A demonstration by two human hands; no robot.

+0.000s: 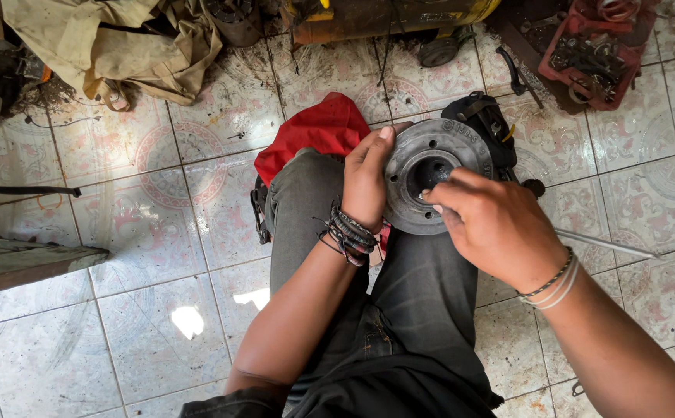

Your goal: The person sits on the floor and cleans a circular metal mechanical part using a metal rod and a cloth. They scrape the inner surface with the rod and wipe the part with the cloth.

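Two hands work on a round grey metal hub [422,182] propped on the person's knees above the tiled floor [159,271]. The left hand [367,182] grips the hub's left rim, fingers curled over its top edge. The right hand [492,224] is pinched narrow, fingertips [434,197] at the hub's dark centre bore. Behind the hub lie a red cloth [318,128] and a black bag [488,120]. A red tray of parts [593,50] sits near the floor's far right corner.
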